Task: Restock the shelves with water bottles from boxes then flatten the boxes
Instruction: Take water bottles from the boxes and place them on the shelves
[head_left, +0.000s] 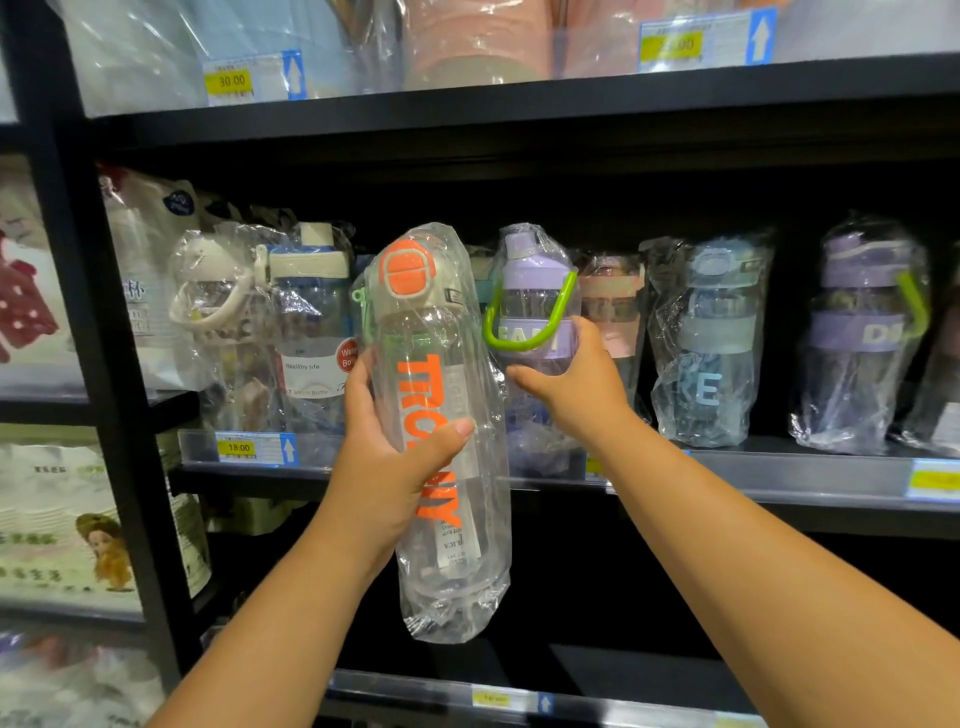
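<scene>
Your forearms: your left forearm (270, 623) is angling in from 7 o'clock and your right forearm (753, 561) from 4 o'clock, both pointing at the middle shelf.
Your left hand (384, 467): it is gripping the orange-lid bottle from its 9 o'clock side. The thumb is lying across the orange lettering and the fingers are curling round behind.
Orange-lid bottle (441, 441): you are holding it in the air in front of the shelving, upright with its top leaning slightly toward 11 o'clock. A clear plastic bag is covering it, and its base is hanging below the middle shelf's front edge.
Your right hand (571, 384): it is gripping the purple bottle, at 1 o'clock from your left hand. The thumb is stretching across the front and the fingers are curling round the right side, just under the lilac band.
Purple bottle (530, 312): it is standing bagged on the middle shelf, green loop handle at the front, just beside the orange-lid bottle's upper half.
Middle shelf (779, 473): its front rail is carrying a yellow price tag (236, 448) reading 18.00 at 9 o'clock.
Shelf neighbours: a cream-lid bottle (311, 322) is standing at 10 o'clock from your left hand. A pink bottle (613, 306) is sitting behind your right hand. A blue-grey bottle (711, 343) is standing at 3 o'clock, and a second purple bottle (867, 332) farther right.
Upper shelf (519, 98): bagged goods are sitting on it at 12 o'clock.
Left bay: doll packaging (104, 551) is showing at 8 o'clock.
</scene>
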